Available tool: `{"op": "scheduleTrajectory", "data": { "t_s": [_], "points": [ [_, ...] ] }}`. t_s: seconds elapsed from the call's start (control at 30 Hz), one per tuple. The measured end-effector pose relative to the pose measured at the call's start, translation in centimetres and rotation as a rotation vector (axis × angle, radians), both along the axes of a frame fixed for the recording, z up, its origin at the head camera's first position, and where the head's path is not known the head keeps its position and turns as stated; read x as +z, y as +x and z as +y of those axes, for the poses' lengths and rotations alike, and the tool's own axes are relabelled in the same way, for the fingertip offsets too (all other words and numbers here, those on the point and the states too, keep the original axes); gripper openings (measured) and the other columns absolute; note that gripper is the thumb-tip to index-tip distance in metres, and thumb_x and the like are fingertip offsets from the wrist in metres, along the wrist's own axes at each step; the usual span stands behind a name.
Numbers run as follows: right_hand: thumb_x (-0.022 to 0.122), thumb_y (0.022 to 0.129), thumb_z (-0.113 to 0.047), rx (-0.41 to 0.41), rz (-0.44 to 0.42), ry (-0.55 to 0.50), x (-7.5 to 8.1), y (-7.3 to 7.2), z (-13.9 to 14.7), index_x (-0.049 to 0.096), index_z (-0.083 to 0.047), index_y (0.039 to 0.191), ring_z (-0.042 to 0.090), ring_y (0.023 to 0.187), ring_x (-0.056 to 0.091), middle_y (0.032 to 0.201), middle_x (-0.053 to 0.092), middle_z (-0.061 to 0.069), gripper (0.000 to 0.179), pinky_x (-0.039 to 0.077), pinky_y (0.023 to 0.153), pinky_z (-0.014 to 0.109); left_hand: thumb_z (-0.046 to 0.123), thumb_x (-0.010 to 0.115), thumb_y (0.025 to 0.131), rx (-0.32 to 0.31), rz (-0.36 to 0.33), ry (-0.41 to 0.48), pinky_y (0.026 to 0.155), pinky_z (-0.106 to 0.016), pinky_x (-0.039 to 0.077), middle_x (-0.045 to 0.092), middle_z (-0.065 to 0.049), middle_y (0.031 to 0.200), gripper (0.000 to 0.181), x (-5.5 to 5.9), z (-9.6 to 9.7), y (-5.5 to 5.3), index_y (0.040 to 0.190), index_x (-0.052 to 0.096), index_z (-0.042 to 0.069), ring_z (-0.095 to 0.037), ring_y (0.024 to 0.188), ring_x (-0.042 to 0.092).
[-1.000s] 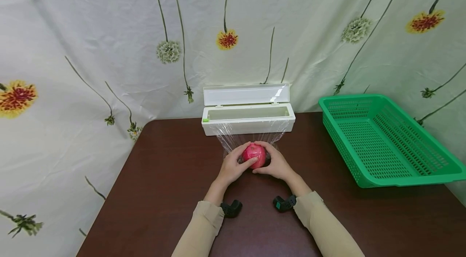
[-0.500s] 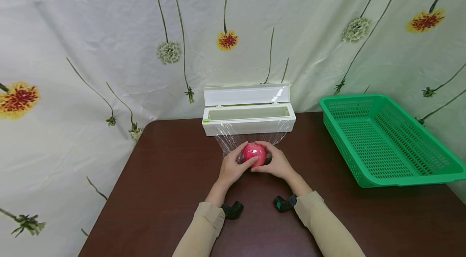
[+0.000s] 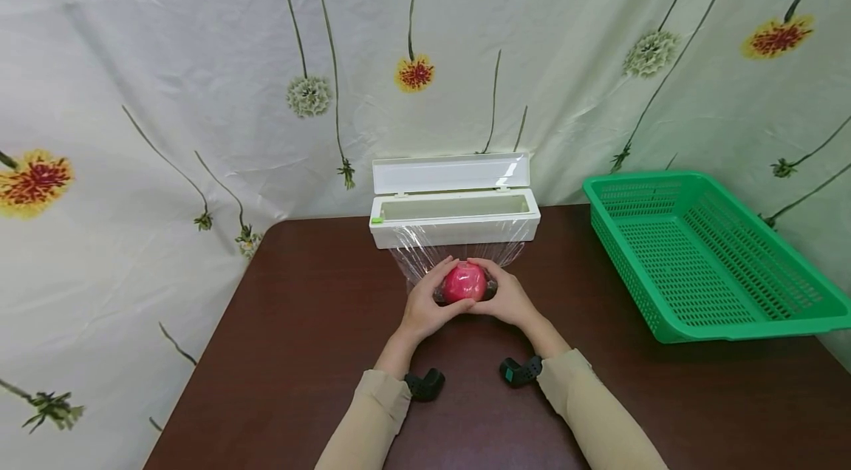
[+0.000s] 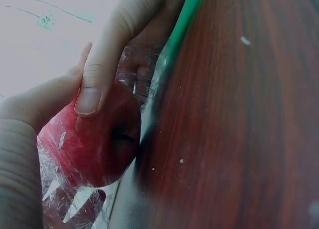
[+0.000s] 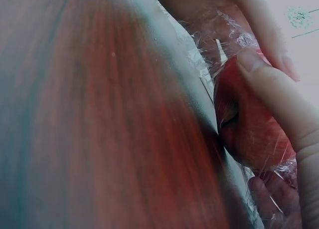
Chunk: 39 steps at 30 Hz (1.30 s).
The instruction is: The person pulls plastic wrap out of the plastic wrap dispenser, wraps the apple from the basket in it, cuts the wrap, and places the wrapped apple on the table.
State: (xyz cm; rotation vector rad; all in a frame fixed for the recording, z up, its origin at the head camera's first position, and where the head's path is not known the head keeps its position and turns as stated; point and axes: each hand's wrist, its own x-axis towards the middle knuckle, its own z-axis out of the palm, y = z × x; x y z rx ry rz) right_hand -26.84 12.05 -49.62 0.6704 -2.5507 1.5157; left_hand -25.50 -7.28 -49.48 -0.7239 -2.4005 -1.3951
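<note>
And here we are at the table (image 3: 319,322), with both hands on the fruit: the left hand (image 3: 424,307) curls round one side of the apple (image 3: 465,282), the right hand (image 3: 510,298) round the other, the fingers bent to its shape and the thumbs (image 4: 92,79) crossing on the near side. A close, two-sided hold!

The apple sits between the palms, low over the wood, just in front of the white box (image 3: 459,234). Clear film (image 3: 414,252) clings about it, bunched and creased at both flanks — and that same film fans back to the front of the box, all in one sheet by the look of it.

So how far along? I'd call it somewhere in the middle. Film drawn out: done. Apple at least partly covered: done, though how far round underneath, I can't tell. Left over, as things stand: the sheet looks uncut, and the box's lid (image 3: 439,176) stands raised — the small green tab (image 3: 377,220) sits at the left end. Well off to the right waits the green basket (image 3: 751,330), and the apple is not in it.
</note>
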Motion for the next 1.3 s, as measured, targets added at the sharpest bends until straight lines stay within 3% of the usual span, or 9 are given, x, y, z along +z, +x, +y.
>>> {"op": "scheduleTrajectory", "data": {
  "t_s": [0.37,0.63,0.87,1.0,1.3],
  "points": [
    [0.090,0.060,-0.027,0.031,-0.034,-0.022,-0.03,0.09,-0.12,0.044,-0.019,0.137,0.026,0.115,0.052,0.130,0.053,0.008,0.090,0.044,0.094,0.047,0.033,0.077,0.078,0.024,-0.010,-0.004,0.094,-0.042,0.045,0.048,-0.005,0.138,0.068,-0.08,-0.08,0.12,0.137,0.049,0.016,-0.023,0.123,0.048],
    [0.090,0.061,-0.022,0.041,0.053,-0.050,-0.27,-0.10,-0.07,0.048,-0.012,0.135,0.027,0.125,0.042,0.142,0.041,0.008,0.086,0.040,0.099,0.049,0.030,0.076,0.079,0.006,-0.012,-0.017,0.094,-0.042,0.045,0.048,-0.012,0.138,0.063,-0.05,-0.05,0.02,0.135,0.051,0.016,-0.024,0.123,0.048],
    [0.089,0.061,-0.024,0.037,0.013,-0.042,-0.19,-0.03,-0.05,0.046,-0.014,0.136,0.026,0.115,0.050,0.132,0.050,0.008,0.087,0.045,0.093,0.046,0.035,0.074,0.081,0.016,-0.017,-0.019,0.094,-0.042,0.045,0.049,-0.006,0.137,0.063,0.10,-0.05,0.02,0.136,0.051,0.014,-0.023,0.122,0.049],
    [0.088,0.064,-0.023,0.045,-0.013,-0.046,-0.19,-0.02,0.04,0.044,-0.016,0.139,0.027,0.117,0.048,0.134,0.048,0.009,0.087,0.044,0.094,0.047,0.035,0.072,0.082,0.017,-0.028,-0.015,0.093,-0.042,0.046,0.049,-0.004,0.137,0.064,0.10,-0.07,-0.02,0.137,0.049,0.012,-0.024,0.120,0.050],
    [0.084,0.067,-0.005,0.110,0.029,-0.150,0.10,0.17,0.02,0.041,-0.008,0.135,0.029,0.115,0.051,0.129,0.051,0.013,0.080,0.043,0.095,0.048,0.039,0.067,0.086,0.040,-0.111,0.007,0.093,-0.045,0.046,0.049,-0.007,0.138,0.066,0.22,-0.09,0.11,0.142,0.043,0.014,-0.026,0.118,0.052]
  ]
}}
